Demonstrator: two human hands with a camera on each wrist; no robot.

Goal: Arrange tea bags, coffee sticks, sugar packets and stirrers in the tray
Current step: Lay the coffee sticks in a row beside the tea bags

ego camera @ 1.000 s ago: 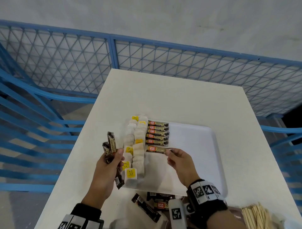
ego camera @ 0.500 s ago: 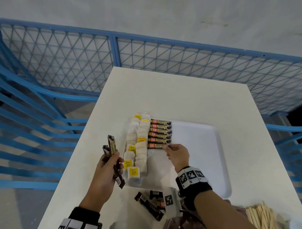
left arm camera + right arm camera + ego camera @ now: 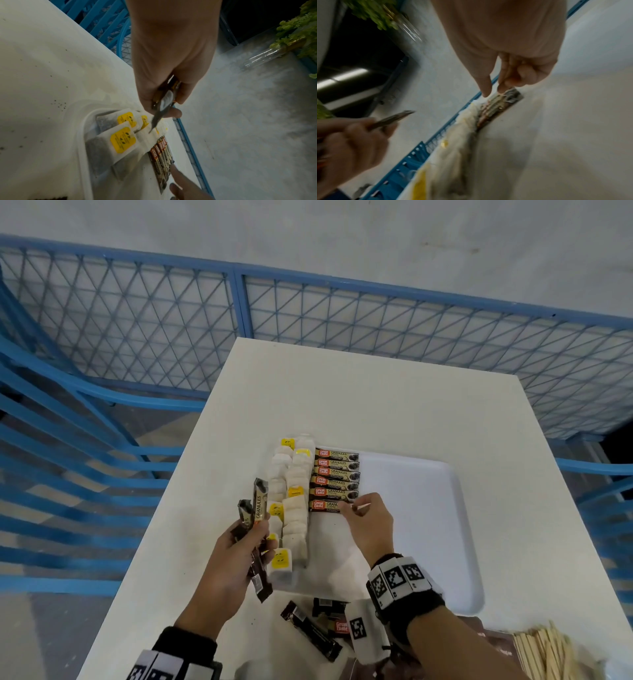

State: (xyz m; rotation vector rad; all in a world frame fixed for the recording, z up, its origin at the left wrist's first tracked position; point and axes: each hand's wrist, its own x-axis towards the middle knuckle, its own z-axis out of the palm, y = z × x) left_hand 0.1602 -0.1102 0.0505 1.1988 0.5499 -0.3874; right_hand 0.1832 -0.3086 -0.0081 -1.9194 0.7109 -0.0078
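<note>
A white tray (image 3: 428, 542) lies on the white table. Along its left side run two columns of tea bags (image 3: 294, 501) with yellow tags. Beside them is a stack of brown coffee sticks (image 3: 337, 477). My right hand (image 3: 356, 508) pinches the right end of the nearest coffee stick (image 3: 323, 505) in that stack, which lies flat on the tray. My left hand (image 3: 253, 529) holds a bunch of several coffee sticks (image 3: 259, 505) upright, left of the tea bags. The left wrist view shows that bunch (image 3: 164, 100) above the tea bags (image 3: 122, 139).
More coffee sticks (image 3: 311, 630) lie loose on the table in front of the tray. A bundle of wooden stirrers (image 3: 551, 652) sits at the bottom right. A blue mesh fence (image 3: 239, 302) surrounds the table on the far and left sides.
My right hand carried one coffee stick away from me and laid it against the near end of the stack. My left hand stayed beside the tea bags with its bunch.
</note>
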